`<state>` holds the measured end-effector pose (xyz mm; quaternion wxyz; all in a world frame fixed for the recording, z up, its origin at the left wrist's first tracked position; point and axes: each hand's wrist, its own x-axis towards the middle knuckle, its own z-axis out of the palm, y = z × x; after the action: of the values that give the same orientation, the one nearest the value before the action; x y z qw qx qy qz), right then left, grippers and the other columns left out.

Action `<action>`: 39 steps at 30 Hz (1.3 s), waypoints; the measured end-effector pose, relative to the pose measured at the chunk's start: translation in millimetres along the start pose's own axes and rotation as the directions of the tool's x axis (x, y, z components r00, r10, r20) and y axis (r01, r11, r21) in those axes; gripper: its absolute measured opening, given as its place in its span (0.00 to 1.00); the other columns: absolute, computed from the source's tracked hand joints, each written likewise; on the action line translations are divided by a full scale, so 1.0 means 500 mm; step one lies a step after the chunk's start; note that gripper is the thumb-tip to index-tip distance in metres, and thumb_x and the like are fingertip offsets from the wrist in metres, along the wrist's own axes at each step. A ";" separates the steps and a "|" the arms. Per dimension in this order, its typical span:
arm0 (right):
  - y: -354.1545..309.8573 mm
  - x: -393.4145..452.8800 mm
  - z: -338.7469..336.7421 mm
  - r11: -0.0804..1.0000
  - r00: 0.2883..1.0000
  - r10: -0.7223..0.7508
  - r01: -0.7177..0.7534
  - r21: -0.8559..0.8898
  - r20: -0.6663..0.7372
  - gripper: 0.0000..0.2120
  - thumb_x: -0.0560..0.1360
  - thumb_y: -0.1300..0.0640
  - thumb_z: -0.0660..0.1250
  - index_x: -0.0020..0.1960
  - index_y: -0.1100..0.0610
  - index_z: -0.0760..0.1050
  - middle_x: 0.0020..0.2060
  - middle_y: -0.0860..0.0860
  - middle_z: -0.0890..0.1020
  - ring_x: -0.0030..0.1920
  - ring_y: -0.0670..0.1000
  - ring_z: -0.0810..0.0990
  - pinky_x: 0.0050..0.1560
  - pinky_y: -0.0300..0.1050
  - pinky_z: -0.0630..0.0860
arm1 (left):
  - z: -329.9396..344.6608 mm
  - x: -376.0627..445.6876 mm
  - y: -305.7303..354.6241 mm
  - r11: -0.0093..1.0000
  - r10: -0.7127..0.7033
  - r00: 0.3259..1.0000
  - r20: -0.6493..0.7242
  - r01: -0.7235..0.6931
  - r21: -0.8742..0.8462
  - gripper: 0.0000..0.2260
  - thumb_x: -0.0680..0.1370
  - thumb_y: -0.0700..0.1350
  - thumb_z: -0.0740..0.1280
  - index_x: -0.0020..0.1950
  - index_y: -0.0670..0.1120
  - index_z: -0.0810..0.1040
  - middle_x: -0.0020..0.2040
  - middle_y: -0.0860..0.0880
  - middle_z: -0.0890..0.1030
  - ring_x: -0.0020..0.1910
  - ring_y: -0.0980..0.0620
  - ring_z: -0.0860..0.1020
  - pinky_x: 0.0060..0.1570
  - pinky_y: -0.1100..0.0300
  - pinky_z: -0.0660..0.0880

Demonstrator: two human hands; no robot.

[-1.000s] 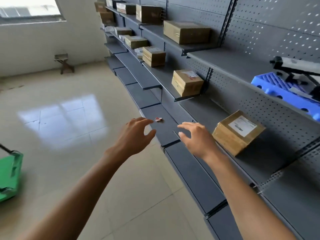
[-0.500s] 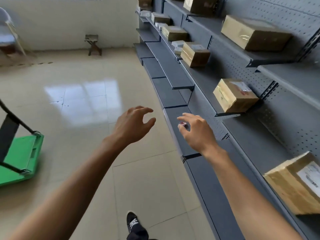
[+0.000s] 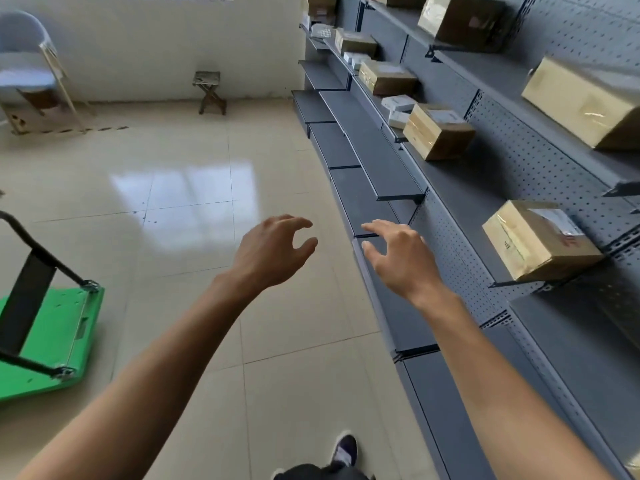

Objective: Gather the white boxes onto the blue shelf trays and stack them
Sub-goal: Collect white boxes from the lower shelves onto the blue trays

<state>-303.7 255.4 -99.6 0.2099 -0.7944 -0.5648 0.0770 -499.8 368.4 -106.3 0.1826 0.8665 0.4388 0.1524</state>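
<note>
White boxes point(image 3: 398, 102): in the head view we count a small cluster on the grey shelving point(image 3: 377, 161), middle tier, wedged between two brown cartons, touching the nearer carton point(image 3: 437, 131). Another pale cluster point(image 3: 355, 58) sits farther along, possibly more white boxes; too small for us to confirm. Both clusters lie well beyond our hands, up and to the right. Left hand point(image 3: 272, 251): raised over the floor tiles, fingers loosely curled, holding nothing. Right hand point(image 3: 401, 258): stretched over the bottom shelf edge, fingers relaxed and spread, holding nothing. Green trolley point(image 3: 52, 341): far left, on the floor. Stool point(image 3: 209, 91): against the back wall.
</note>
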 end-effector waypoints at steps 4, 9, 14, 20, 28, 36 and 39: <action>0.033 0.107 0.024 1.000 1.000 0.006 -0.006 0.005 0.014 0.18 0.81 0.52 0.64 0.69 0.52 0.76 0.68 0.49 0.78 0.69 0.55 0.73 0.68 0.57 0.68 | 0.021 0.093 -0.025 1.000 -0.005 0.999 0.037 0.004 0.013 0.18 0.81 0.58 0.63 0.70 0.56 0.76 0.68 0.56 0.78 0.67 0.51 0.74 0.58 0.53 0.73; 0.096 0.262 0.058 0.997 0.999 0.015 -0.017 0.069 0.028 0.18 0.80 0.51 0.65 0.69 0.52 0.76 0.67 0.49 0.79 0.69 0.54 0.73 0.67 0.57 0.70 | 0.031 0.247 -0.037 0.998 -0.022 0.999 0.031 0.020 0.060 0.18 0.81 0.58 0.64 0.70 0.56 0.76 0.68 0.56 0.78 0.65 0.51 0.76 0.57 0.53 0.72; 0.146 0.428 0.071 0.992 0.999 0.004 -0.010 0.125 0.049 0.18 0.80 0.51 0.64 0.69 0.52 0.76 0.66 0.50 0.80 0.68 0.55 0.74 0.67 0.56 0.71 | 0.032 0.397 -0.032 0.993 -0.047 0.998 0.048 0.041 0.113 0.19 0.81 0.58 0.64 0.70 0.56 0.76 0.68 0.55 0.78 0.66 0.50 0.76 0.57 0.53 0.74; 0.176 0.582 0.083 0.988 0.997 -0.017 0.005 0.156 0.070 0.17 0.80 0.51 0.65 0.68 0.52 0.77 0.66 0.49 0.79 0.68 0.54 0.74 0.68 0.58 0.71 | 0.049 0.556 -0.040 0.992 -0.066 0.997 0.030 0.062 0.112 0.18 0.81 0.58 0.63 0.70 0.56 0.76 0.68 0.55 0.77 0.65 0.51 0.76 0.57 0.54 0.72; 0.218 0.768 0.141 0.987 0.992 0.031 -0.050 0.155 0.118 0.17 0.80 0.51 0.65 0.67 0.51 0.77 0.67 0.48 0.79 0.68 0.54 0.74 0.69 0.58 0.69 | 0.088 0.743 -0.106 0.992 -0.097 0.993 0.060 0.092 0.082 0.18 0.81 0.58 0.63 0.70 0.56 0.76 0.68 0.56 0.77 0.67 0.51 0.74 0.57 0.55 0.71; 0.190 1.015 0.211 0.977 0.989 0.102 -0.120 0.175 0.107 0.17 0.80 0.51 0.65 0.67 0.51 0.78 0.66 0.48 0.80 0.68 0.53 0.74 0.69 0.57 0.70 | 0.093 1.009 -0.235 0.998 -0.056 0.994 0.089 0.056 0.005 0.18 0.81 0.57 0.63 0.69 0.56 0.77 0.68 0.56 0.78 0.67 0.51 0.74 0.58 0.54 0.73; 0.183 1.095 0.214 0.977 0.987 0.133 -0.145 0.159 0.086 0.17 0.80 0.51 0.65 0.67 0.51 0.78 0.66 0.48 0.79 0.68 0.53 0.74 0.69 0.56 0.70 | 0.084 1.105 -0.263 1.000 -0.002 0.995 0.101 0.001 0.002 0.18 0.81 0.57 0.63 0.69 0.56 0.77 0.68 0.56 0.78 0.67 0.51 0.74 0.58 0.53 0.74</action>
<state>-71.5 765.7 -171.6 0.2478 -0.8084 -0.5070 0.1676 -260.4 883.6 -145.0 0.2037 0.8730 0.4298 0.1078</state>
